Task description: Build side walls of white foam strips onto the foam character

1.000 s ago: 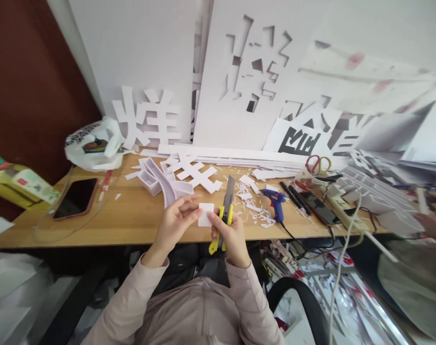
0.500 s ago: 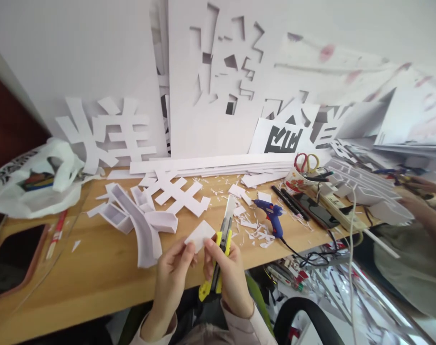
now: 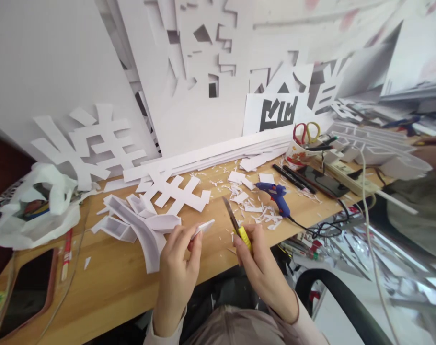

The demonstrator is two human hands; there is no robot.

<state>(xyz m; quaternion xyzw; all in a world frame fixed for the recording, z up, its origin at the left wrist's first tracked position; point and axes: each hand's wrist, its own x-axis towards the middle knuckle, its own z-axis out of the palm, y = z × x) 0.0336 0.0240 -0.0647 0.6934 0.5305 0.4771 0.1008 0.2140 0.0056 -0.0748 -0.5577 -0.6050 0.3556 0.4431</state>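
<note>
Between thumb and fingers, my left hand (image 3: 180, 258) pinches a small white foam board piece (image 3: 204, 227), seen nearly edge-on. My right hand (image 3: 259, 256) is wrapped round a yellow utility knife (image 3: 245, 238), its blade out and pointing up and away to the left. The blade is apart from the piece. Just beyond my left hand stands a built-up white character part (image 3: 149, 235) with raised side walls. A flat white cut-out character piece (image 3: 184, 194) lies behind it.
A blue glue gun (image 3: 277, 195) lies among white scraps (image 3: 252, 209) to the right. Behind it are markers (image 3: 293, 178), a cup with scissors (image 3: 299, 152) and a power strip (image 3: 347, 173). A phone (image 3: 29, 292) lies at left. A person's hand (image 3: 435, 153) shows at far right.
My hands have moved apart. The right hand has drawn the knife to the right, away from the piece. The left hand has turned the piece edge-on. The view has shifted and tilted.
</note>
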